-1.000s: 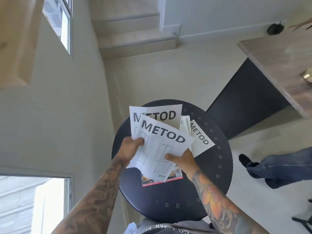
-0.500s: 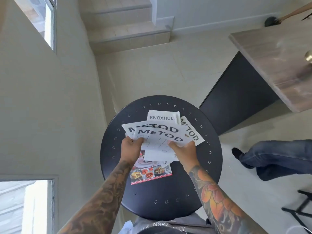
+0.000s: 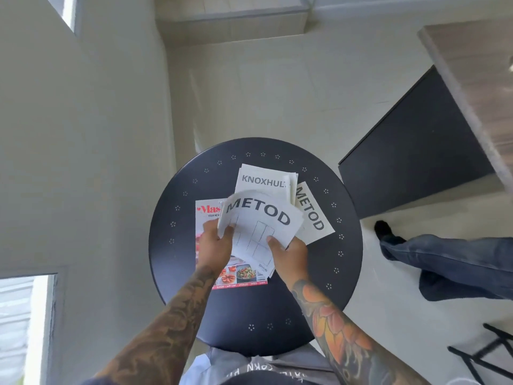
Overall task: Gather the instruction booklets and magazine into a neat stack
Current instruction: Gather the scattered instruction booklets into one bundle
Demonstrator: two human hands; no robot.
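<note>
While both tattooed forearms reach over the round black metal bench [image 3: 194,273], the left hand [image 3: 215,245] and the right hand [image 3: 290,255] are each closed on the near edge of the white paper booklet headed METOD [image 3: 259,226], thumbs on top and the other fingers hidden beneath; how many sheets lie in the grip cannot be told. That booklet is raised and bowed above the others. Behind it, a white booklet headed KNOXHULT [image 3: 263,180] lies toward the far side of the bench, with loose page edges at its right. A second white METOD booklet [image 3: 313,212] lies askew to the right, partly under the pile. Beneath the left hand, the glossy red-and-white food magazine [image 3: 206,211] lies flat on the bench, its near strip of dish photographs showing between the wrists. A person's jeans-clad leg [image 3: 444,262] crosses the pale floor at right.
</note>
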